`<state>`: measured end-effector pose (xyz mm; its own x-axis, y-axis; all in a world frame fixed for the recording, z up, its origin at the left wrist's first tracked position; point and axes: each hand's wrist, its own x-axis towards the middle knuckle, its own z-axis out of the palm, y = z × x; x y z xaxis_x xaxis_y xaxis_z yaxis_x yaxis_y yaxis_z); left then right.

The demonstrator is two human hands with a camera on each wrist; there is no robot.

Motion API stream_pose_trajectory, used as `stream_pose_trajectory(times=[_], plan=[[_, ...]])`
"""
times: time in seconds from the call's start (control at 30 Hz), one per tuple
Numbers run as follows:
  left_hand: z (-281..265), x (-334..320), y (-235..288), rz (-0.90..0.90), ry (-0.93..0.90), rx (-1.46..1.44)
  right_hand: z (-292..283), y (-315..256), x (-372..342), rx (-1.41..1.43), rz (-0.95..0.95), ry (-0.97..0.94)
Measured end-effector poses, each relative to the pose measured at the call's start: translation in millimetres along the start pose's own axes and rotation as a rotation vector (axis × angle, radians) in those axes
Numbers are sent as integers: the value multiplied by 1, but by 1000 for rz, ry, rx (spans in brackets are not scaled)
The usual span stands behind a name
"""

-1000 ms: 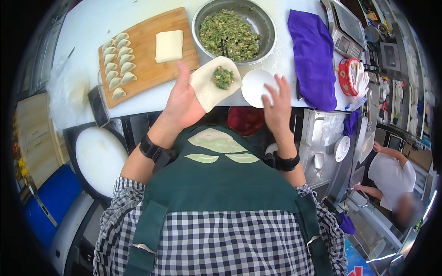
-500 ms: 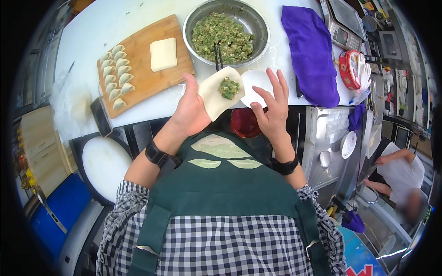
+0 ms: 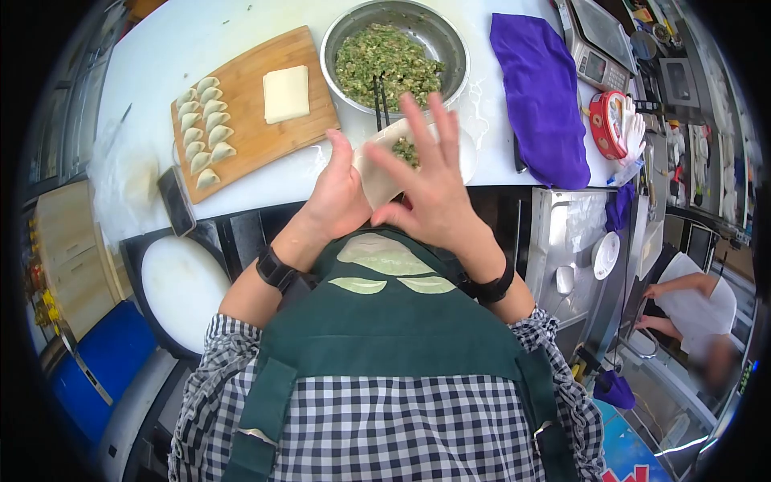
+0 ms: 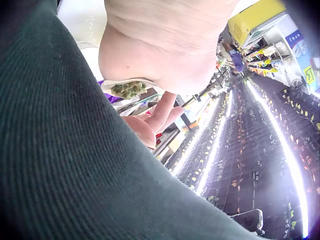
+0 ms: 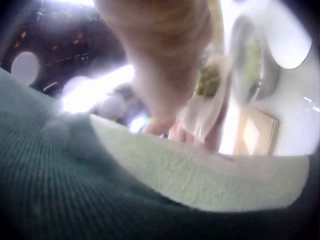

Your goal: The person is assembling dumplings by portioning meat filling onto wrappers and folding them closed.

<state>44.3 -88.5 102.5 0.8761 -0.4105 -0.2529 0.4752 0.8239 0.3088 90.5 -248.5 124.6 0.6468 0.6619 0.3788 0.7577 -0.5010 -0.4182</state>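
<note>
Palm up, my left hand (image 3: 333, 197) carries a pale square dumpling wrapper (image 3: 376, 178) on its fingers, its thumb pointing away to the side. A mound of green-flecked filling (image 3: 405, 151) sits on the wrapper, partly hidden in the head view by my right hand (image 3: 440, 197). The right fingers are spread over the wrapper, and that thumb is close to its near edge. In the right wrist view the wrapper (image 5: 220, 95) hangs beside the right hand with the filling in its middle. The left wrist view shows the filling (image 4: 129, 90) past the left palm.
A wooden board (image 3: 249, 88) bears folded dumplings (image 3: 215, 120) in rows and a stack of wrappers (image 3: 286, 94). Behind the hands stands a steel bowl (image 3: 462, 64) of filling with black chopsticks (image 3: 380, 104). A white dish (image 3: 468, 153), purple cloth (image 3: 546, 104) and scale (image 3: 598, 64) lie rightward.
My right hand has moved left from beside the white dish to over the wrapper. The left hand shifted slightly right, still carrying the wrapper and filling.
</note>
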Motion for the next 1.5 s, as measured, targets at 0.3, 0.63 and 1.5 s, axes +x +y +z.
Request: stream_pose_trajectory(times=[0.3,0.63,1.5], plan=[[5,-3,7,89,75,-89,-15,10,-18,38,-50,73],[-5,-3,16,146,63,-291,-9,20,-40,-134,-59,16],[1,-4,21,216,-39,-348,19,13,-9,1391,581,219]])
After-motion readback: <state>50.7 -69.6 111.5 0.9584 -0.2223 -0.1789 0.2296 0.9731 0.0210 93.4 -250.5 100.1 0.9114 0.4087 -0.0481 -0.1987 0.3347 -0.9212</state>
